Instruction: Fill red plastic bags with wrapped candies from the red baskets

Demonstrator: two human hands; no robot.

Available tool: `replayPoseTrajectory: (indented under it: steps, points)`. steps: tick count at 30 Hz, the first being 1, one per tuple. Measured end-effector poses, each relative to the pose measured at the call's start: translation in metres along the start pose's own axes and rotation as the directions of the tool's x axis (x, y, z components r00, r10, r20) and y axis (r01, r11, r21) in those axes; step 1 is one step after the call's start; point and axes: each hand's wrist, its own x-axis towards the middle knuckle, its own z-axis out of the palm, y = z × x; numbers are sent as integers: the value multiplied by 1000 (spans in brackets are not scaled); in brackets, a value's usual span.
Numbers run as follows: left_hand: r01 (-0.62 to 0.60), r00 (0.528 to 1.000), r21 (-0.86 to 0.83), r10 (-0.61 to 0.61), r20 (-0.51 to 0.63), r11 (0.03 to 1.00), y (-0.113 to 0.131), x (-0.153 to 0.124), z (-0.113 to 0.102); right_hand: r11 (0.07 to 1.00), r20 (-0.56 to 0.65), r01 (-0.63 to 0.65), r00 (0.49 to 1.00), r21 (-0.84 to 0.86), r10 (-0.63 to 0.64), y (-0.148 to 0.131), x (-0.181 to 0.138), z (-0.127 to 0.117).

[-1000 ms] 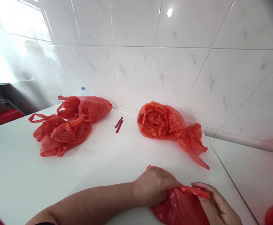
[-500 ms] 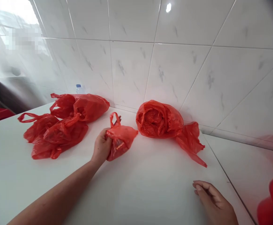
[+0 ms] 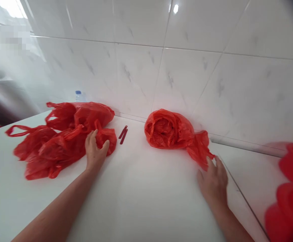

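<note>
My left hand [image 3: 94, 152] lies with fingers apart against a small knotted red plastic bag [image 3: 108, 138], which sits at the right edge of a pile of filled red bags [image 3: 58, 141] on the white table [image 3: 141, 198]. My right hand [image 3: 213, 181] lies flat and open on the table. Its fingertips touch the loose tail [image 3: 199, 149] of a large crumpled red bag [image 3: 167, 129] that rests against the tiled wall.
Two thin dark red strips [image 3: 123, 133] lie between the pile and the large bag. A bottle with a blue cap [image 3: 78, 95] stands behind the pile. Blurred red objects [image 3: 289, 191] fill the right edge. A seam [image 3: 239, 195] splits the tabletop on the right.
My left hand carried the small bag from in front of me to the pile on the left and let go. My right hand moved forward to the large bag's tail.
</note>
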Motion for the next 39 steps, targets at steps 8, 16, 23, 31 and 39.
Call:
replayPoseTrajectory:
  steps: [8,16,23,31,39]
  points:
    - [-567,816,128,536,215,813,40,-44,16,996,247,-17,968,-89,39,5,1,-3]
    - [-789,243,-332,758,605,517,88,-104,40,970,314,163,925,181,-214,-43,-31,-34]
    - [-528,235,-472,656,717,706,115,-116,79,916,303,116,921,384,-243,-61,-46,-50]
    - [-487,219,-487,641,735,725,103,-108,71,999,411,-49,910,-21,54,-5,-22,-39]
    - [-509,227,-438,606,762,741,95,-94,69,980,325,-198,929,23,180,13,-18,-46]
